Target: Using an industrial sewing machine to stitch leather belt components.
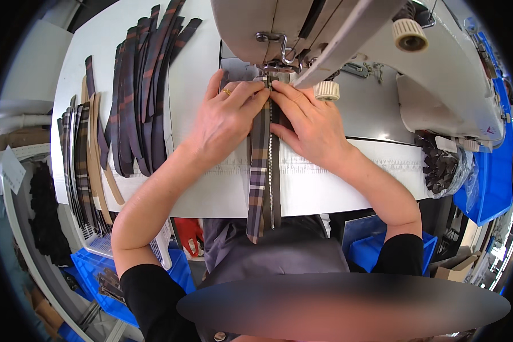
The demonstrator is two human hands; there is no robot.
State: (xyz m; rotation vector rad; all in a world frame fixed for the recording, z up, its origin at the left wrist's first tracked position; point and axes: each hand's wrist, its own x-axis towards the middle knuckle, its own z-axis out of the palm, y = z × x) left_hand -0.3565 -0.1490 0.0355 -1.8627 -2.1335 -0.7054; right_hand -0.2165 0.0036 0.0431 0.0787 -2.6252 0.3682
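A metal-toothed zipper (272, 171) runs toward me from under the sewing machine (280, 48), beside a plaid fabric strip (257, 185). Both hang over the table's front edge. My left hand (228, 111) presses its thumb and fingertips together on the plaid strip, just left of the teeth and close to the presser foot. On the right side of the zipper, my right hand (310, 117) has its fingertips on the tape near the foot, its thumb lower along the edge. The needle point is hard to make out behind the fingers and machine head.
Dark striped fabric strips (145, 94) lie in a bundle at the left, next to plaid and tan strips (85, 148). A ruler tape (347, 165) crosses the white table (211, 196). Blue bins (487, 185) stand at the right and below; a plastic bag of dark scraps (442, 165) sits right.
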